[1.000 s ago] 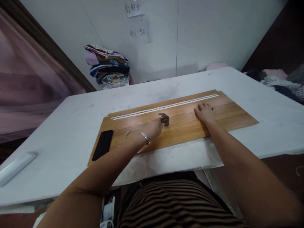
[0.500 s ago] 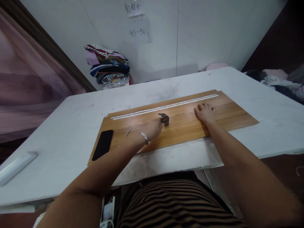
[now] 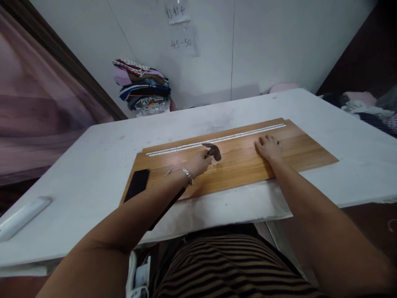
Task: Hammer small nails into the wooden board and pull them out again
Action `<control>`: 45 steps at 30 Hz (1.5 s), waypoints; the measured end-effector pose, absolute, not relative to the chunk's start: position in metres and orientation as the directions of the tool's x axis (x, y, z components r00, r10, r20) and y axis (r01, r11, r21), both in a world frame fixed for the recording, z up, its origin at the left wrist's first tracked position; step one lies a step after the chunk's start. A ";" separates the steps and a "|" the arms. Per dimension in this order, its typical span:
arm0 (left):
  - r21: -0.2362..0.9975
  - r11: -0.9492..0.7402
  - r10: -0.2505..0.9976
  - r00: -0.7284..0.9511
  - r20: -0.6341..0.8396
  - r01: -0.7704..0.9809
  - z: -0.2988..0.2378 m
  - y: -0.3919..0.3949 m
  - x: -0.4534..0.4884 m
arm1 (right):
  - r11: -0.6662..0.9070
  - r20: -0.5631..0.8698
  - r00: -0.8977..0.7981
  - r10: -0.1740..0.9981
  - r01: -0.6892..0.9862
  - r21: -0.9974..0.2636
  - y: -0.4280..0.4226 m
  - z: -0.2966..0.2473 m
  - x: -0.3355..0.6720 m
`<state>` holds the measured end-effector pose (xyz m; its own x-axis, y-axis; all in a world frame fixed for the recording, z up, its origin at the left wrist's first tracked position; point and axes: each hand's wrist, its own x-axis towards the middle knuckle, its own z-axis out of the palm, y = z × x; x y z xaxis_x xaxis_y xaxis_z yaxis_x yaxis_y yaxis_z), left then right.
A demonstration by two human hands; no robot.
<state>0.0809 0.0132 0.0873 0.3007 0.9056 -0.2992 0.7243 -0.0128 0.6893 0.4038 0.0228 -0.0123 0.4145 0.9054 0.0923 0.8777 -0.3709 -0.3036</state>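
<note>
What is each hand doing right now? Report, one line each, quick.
Left hand: closed, holding the hammer.
Right hand: open, palm down on the wooden board, no object visible in its grip.

left hand (image 3: 199,164) is curled, right hand (image 3: 269,149) palm-down.

There are two hands (image 3: 269,148), one hammer (image 3: 214,152), one phone (image 3: 137,184), two pale strips (image 3: 173,150), two wall signs (image 3: 185,49), and perhaps two or three tiny loose nails (image 3: 168,172).
</note>
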 end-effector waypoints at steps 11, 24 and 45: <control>0.861 0.425 0.834 0.248 -0.492 0.279 0.120 0.031 0.087 | -0.226 -0.020 0.456 0.890 0.402 -0.887 0.012 0.007 0.383; 0.880 0.445 0.863 0.345 -0.370 -0.168 0.136 0.022 0.122 | -0.156 -0.131 -0.144 0.981 -0.180 -0.971 -0.011 0.097 0.236; 0.532 -0.358 0.933 0.267 0.242 0.767 -0.005 -0.059 -0.026 | 0.174 -0.004 -0.222 0.975 0.775 -0.607 -0.050 0.064 0.305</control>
<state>-0.0259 -0.0594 -0.0055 0.2674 0.9326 0.2422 0.7670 -0.3582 0.5324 0.3049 -0.0499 0.0636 -0.2223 0.9750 -0.0036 0.7750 0.1745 -0.6074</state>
